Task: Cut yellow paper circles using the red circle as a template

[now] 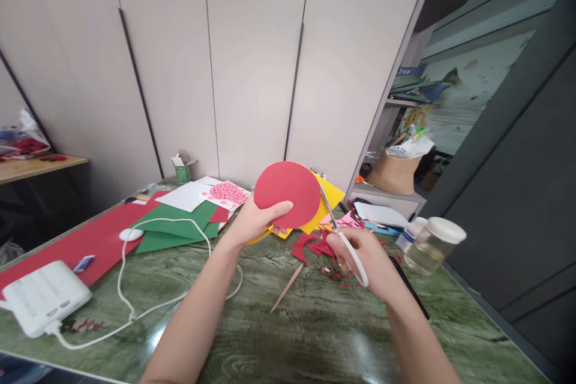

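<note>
My left hand (pixel 265 216) grips a red paper circle (pixel 288 189) laid over a yellow sheet of paper (pixel 330 192), the thumb on top and the fingers underneath. In my right hand (pixel 360 252) is a pair of scissors with white handles (pixel 355 261). Their blades reach up to the right edge of the circle, where the yellow paper sticks out beyond the red. Below the papers, red paper scraps (pixel 310 247) lie on the green marbled table (pixel 252 336). A pointed wooden stick (pixel 287 288) rests between my forearms.
On the left are a white power bank (pixel 47 297) with a looping cable, green paper (pixel 180 225) and a long red sheet (pixel 90 240). A lidded jar of liquid (pixel 432 246) stands at the right. White cabinet doors (pixel 252 60) rise behind, with a woven basket (pixel 396 171) beside them.
</note>
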Motion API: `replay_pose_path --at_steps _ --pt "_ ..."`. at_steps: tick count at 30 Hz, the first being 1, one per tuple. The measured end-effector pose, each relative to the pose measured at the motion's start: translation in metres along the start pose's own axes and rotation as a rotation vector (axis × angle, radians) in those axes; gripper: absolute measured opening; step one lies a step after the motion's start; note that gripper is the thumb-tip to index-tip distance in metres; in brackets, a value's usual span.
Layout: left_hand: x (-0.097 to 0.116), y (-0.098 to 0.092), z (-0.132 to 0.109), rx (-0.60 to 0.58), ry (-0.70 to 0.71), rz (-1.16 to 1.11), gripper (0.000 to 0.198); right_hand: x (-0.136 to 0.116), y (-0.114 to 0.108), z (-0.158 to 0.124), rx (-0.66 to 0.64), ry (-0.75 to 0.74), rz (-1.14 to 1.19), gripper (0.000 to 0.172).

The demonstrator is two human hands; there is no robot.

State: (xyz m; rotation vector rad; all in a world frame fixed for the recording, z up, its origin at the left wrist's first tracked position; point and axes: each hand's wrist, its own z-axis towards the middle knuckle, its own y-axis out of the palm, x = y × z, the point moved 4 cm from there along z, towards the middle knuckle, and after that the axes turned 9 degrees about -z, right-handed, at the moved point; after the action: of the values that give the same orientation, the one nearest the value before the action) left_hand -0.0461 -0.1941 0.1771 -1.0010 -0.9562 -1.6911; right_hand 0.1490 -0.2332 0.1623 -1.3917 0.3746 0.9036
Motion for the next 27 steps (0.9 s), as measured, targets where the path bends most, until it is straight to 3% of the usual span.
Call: replay_pose_path --at_steps 7,27 --pt "-0.005 -0.001 -0.002 -0.090 -0.064 0.067 0.028 -0.005 -0.001 0.000 0.012 -0.075 -0.046 0.047" --pt "0.000 -0.014 -0.004 -0.088 -0.055 0.141 0.028 -0.004 0.003 -0.001 -0.040 -0.049 -0.004 0.047"
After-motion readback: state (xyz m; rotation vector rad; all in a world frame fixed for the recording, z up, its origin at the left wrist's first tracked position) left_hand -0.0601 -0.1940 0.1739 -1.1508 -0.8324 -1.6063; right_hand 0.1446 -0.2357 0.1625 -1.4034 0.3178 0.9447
